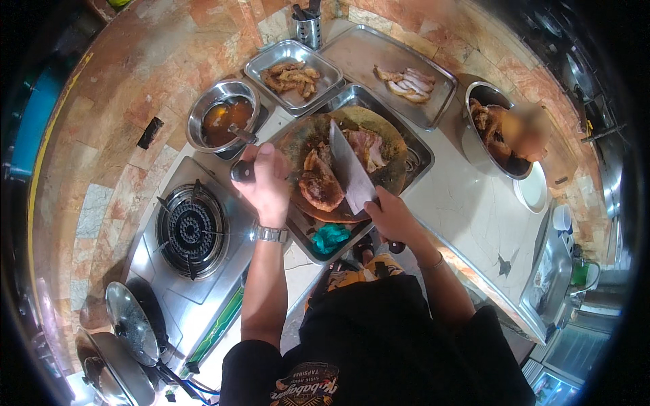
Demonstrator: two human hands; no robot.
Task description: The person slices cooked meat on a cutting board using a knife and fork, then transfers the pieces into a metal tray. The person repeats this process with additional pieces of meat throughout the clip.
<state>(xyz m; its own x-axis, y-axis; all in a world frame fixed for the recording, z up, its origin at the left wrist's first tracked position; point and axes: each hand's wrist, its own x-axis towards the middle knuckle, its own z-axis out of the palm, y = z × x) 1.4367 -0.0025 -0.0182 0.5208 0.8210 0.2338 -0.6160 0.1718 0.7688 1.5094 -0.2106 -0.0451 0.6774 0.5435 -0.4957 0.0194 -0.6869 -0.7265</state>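
My right hand (394,220) is closed round the handle of a broad-bladed kitchen knife (351,169). Its blade points away from me over a round wooden chopping board (389,132), between a browned piece of roast meat (318,186) on the left and sliced meat (369,149) on the right. At the board's left edge my left hand (267,179) grips a black-handled tool (242,171), whose working end I cannot make out. The board sits in a deep metal tray (423,152), with a crumpled teal cloth (330,238) at its near corner.
Left of the board are a steel bowl of brown sauce (227,118) and a gas burner (191,230). Behind stand a tray of fried strips (292,80), a utensil holder (308,30) and a shallow tray (345,51) with sliced meat. A pot of meat (487,128) stands right.
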